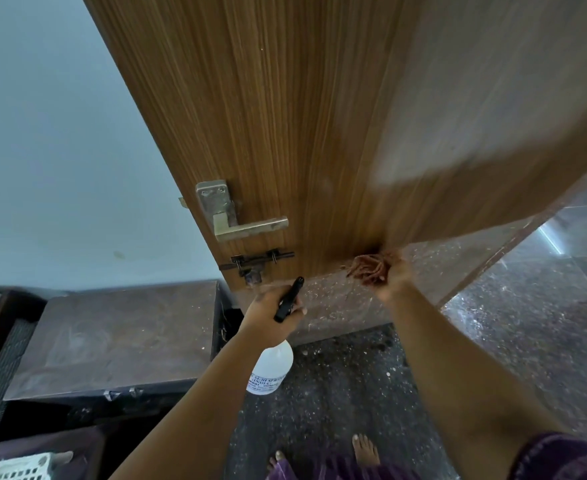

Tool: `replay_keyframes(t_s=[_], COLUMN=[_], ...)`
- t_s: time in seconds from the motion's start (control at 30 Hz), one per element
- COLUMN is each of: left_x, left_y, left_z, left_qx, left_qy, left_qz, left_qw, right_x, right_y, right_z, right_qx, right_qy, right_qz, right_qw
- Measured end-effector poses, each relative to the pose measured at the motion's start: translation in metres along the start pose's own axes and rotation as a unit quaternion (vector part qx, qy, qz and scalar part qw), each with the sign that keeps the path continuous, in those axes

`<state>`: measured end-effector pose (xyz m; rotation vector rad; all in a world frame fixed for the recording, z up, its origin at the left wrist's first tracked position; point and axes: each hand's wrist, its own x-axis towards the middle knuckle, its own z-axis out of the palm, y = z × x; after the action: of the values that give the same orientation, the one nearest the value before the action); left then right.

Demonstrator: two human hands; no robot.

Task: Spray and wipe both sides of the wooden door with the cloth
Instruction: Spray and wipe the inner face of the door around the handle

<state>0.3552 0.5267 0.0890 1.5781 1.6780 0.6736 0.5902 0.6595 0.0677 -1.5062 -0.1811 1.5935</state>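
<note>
A wooden door (pixel 313 116) with vertical grain fills the upper middle, carrying a metal lever handle (pixel 247 226) and a dark slide bolt (pixel 257 259) below it. My left hand (pixel 268 315) grips the black trigger head of a white spray bottle (pixel 271 370), nozzle pointing up at the door's lower part. My right hand (pixel 390 277) holds a bunched reddish-brown cloth (pixel 370 268) pressed against the bottom edge of the door. The cloth's far side is hidden by the door.
A dusty dark cabinet top (pixel 112 341) stands to the left below a pale blue wall (pixel 53 150). A white basket (pixel 15 469) shows at the bottom left. Speckled dark floor (pixel 337 393) lies under my bare feet (pixel 364 448). Glossy floor tiles (pixel 544 306) shine at right.
</note>
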Motion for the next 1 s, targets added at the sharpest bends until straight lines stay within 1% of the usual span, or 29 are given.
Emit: replay_keyframes(t_s=[0.07, 0.1, 0.27, 0.37, 0.47, 0.53, 0.6, 0.7, 0.8, 0.9, 1.0], left_x=[0.003, 0.004, 0.018, 0.026, 0.028, 0.03, 0.031, 0.041, 0.057, 0.077, 0.095], left_y=[0.004, 0.007, 0.024, 0.029, 0.037, 0.041, 0.043, 0.036, 0.017, 0.0, -0.007], left_z=[0.013, 0.018, 0.052, 0.082, 0.104, 0.117, 0.126, 0.14, 0.149, 0.163, 0.179], left_qx=[-0.016, -0.025, -0.053, -0.071, -0.053, -0.047, -0.041, -0.045, -0.074, -0.106, -0.165], left_qy=[-0.008, -0.005, 0.038, 0.052, 0.068, 0.088, 0.105, 0.124, 0.141, 0.16, 0.212], left_qz=[-0.034, -0.053, -0.134, -0.147, -0.147, -0.135, -0.129, -0.138, -0.122, -0.099, -0.059], left_qw=[0.999, 0.998, 0.989, 0.985, 0.985, 0.986, 0.985, 0.982, 0.98, 0.976, 0.961], right_x=[-0.002, 0.0, 0.011, 0.025, 0.038, 0.047, 0.062, 0.079, 0.095, 0.1, 0.113], right_y=[0.01, 0.012, 0.01, 0.003, -0.002, -0.004, -0.001, 0.012, 0.024, 0.033, 0.035], right_z=[-0.006, -0.007, -0.026, -0.042, -0.056, -0.066, -0.076, -0.083, -0.077, -0.063, -0.059], right_qx=[0.026, 0.036, 0.034, -0.011, -0.06, -0.118, -0.139, -0.074, 0.009, 0.044, 0.085], right_qy=[-0.029, -0.055, -0.098, -0.138, -0.164, -0.154, -0.138, -0.085, -0.02, 0.024, 0.055], right_qz=[0.027, 0.028, 0.057, 0.051, 0.043, 0.015, -0.019, -0.06, -0.142, -0.237, -0.335], right_qw=[0.999, 0.997, 0.993, 0.989, 0.984, 0.981, 0.98, 0.992, 0.99, 0.97, 0.937])
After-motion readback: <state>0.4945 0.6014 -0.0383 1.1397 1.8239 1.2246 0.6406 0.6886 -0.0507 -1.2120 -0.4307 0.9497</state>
